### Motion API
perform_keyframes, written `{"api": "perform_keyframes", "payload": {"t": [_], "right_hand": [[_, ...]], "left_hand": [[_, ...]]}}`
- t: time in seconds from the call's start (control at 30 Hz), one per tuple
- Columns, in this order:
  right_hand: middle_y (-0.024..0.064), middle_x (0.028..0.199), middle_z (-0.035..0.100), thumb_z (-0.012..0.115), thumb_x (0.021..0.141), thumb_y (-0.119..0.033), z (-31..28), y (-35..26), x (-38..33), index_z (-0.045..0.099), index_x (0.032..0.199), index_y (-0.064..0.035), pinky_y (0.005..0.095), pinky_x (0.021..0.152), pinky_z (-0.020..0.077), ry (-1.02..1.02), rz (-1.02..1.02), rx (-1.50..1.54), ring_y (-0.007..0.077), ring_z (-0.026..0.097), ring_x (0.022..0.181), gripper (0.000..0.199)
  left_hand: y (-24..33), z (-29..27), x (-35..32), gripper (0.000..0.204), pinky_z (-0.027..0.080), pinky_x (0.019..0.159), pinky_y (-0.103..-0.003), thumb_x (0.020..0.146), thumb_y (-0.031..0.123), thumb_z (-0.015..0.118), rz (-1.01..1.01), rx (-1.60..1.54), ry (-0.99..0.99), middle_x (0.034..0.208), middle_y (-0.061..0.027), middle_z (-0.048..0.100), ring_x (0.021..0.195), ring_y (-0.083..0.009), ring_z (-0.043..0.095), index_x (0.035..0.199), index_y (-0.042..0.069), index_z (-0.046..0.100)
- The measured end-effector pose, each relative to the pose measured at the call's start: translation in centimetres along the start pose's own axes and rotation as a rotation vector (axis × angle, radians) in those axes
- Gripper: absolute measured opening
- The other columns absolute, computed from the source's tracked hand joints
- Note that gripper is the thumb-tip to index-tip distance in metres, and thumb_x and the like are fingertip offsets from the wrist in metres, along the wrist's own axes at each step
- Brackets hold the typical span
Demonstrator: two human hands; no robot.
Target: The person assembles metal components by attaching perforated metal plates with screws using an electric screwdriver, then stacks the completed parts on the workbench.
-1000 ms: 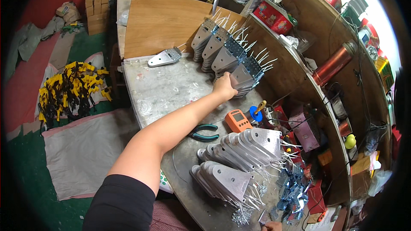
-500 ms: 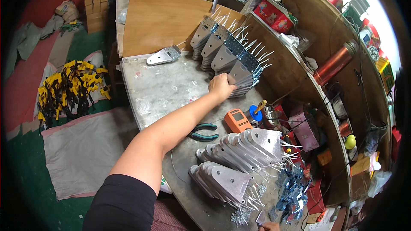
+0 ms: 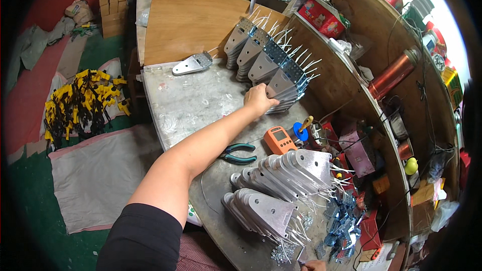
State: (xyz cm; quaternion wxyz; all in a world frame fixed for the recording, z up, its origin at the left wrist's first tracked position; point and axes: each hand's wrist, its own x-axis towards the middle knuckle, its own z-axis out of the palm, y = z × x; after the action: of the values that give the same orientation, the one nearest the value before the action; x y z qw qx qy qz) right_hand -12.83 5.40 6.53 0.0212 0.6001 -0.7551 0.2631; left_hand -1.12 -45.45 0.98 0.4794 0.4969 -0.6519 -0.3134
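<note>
My left hand [image 3: 258, 100], reaching far up the bench, is closed on the near edge of a stack of silver tapered metal plates [image 3: 284, 87]. Dark boards and white wires show at the stack's far end. Three similar stacks stand beside it toward the left. One single plate [image 3: 193, 63] with a grey perforated end lies apart, farther left. At the lower edge, my right hand [image 3: 316, 265] is mostly cut off. Its fingers look pinched, and what they hold cannot be made out. Near it are leaning rows of wired metal plates [image 3: 261, 211] and a heap of small blue boards [image 3: 344, 228].
Pliers [image 3: 238, 154] with teal-and-black handles lie by my left forearm, beside an orange meter [image 3: 279, 139] and a blue spool [image 3: 301, 132]. Clear small parts [image 3: 282, 253] are scattered at the front. A cluttered wooden shelf [image 3: 371, 103] borders the right side. Yellow-and-black connectors [image 3: 85, 103] lie at left.
My left hand has shifted very slightly, staying at the same stack. At the lower edge, my right hand has moved a little, and the small grey piece by its fingers shows less.
</note>
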Motion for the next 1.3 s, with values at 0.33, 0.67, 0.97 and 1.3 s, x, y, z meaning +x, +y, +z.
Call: {"api": "perform_keyframes", "payload": {"t": [0.33,0.67,0.97,1.3], "right_hand": [[0.0137,0.084,0.061,0.061,0.078,0.005,-0.4,0.2,-0.3,0.059,0.087,-0.0021,0.0299,0.052,0.0433,0.018,-0.043,-0.011,0.0240,0.056,0.064,0.012],[0.0129,0.081,0.060,0.061,0.078,0.005,-0.1,-0.3,-0.3,0.060,0.087,-0.0024,0.0307,0.054,0.0429,0.019,0.010,0.010,0.0228,0.054,0.062,0.012],[0.0128,0.081,0.059,0.061,0.078,0.004,-0.3,-0.1,-0.9,0.060,0.087,-0.0025,0.0305,0.054,0.0427,0.014,0.002,-0.026,0.0226,0.053,0.060,0.011],[0.0135,0.082,0.059,0.062,0.078,0.005,-0.2,0.3,-1.1,0.060,0.087,-0.0025,0.0303,0.053,0.0425,0.003,0.017,-0.027,0.0237,0.053,0.061,0.011]], "left_hand": [[-1.8,-1.3,1.1,0.043,0.050,0.076,-0.037,0.058,0.029,0.082,0.030,0.242,-0.184,0.090,-0.0166,0.067,0.085,-0.0306,0.064,0.087,0.003,0.064],[0.2,-4.3,2.1,0.073,0.047,0.083,-0.042,0.068,0.019,0.078,0.300,0.342,0.215,0.107,-0.0131,0.049,0.100,-0.0331,0.053,0.131,0.017,0.040],[-0.5,-3.4,3.3,0.086,0.049,0.077,-0.043,0.072,0.010,0.072,0.369,0.304,0.206,0.107,-0.0154,0.047,0.088,-0.0351,0.059,0.142,0.034,0.027],[-2.2,-3.1,3.5,0.076,0.047,0.084,-0.045,0.072,0.013,0.072,0.274,0.180,0.201,0.111,-0.0201,0.054,0.097,-0.0386,0.058,0.135,0.015,0.030]]}}
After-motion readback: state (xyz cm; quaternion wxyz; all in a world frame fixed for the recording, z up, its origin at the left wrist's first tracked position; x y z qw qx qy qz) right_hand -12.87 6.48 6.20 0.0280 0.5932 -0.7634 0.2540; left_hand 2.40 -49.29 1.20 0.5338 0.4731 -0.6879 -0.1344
